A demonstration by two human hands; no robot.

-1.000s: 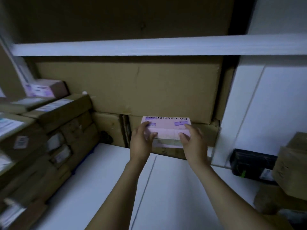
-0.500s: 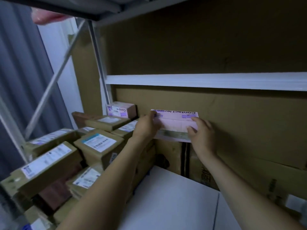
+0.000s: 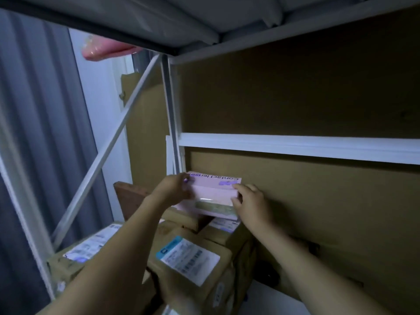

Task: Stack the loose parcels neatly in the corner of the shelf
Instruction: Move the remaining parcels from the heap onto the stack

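Note:
A pink box (image 3: pixel 212 192) printed "Contact lenses" is held between both hands at the back left corner of the shelf, just over the stack of brown parcels (image 3: pixel 188 255). My left hand (image 3: pixel 175 188) grips its left end. My right hand (image 3: pixel 250 201) grips its right end, thumb on the front face. Whether the box rests on the stack or hangs just above it I cannot tell. The parcels below carry white shipping labels, and my left forearm hides part of them.
A large cardboard sheet (image 3: pixel 318 201) lines the shelf's back. A white crossbar (image 3: pixel 295 146) runs above the box, with a white upright post (image 3: pixel 169 114) and a diagonal brace (image 3: pixel 109 146) at the left. A bit of white shelf surface (image 3: pixel 272 301) shows at the lower right.
Both hands have carried the pink box leftward, from the middle of the shelf to over the parcel stack in the left corner. The view has turned left and up.

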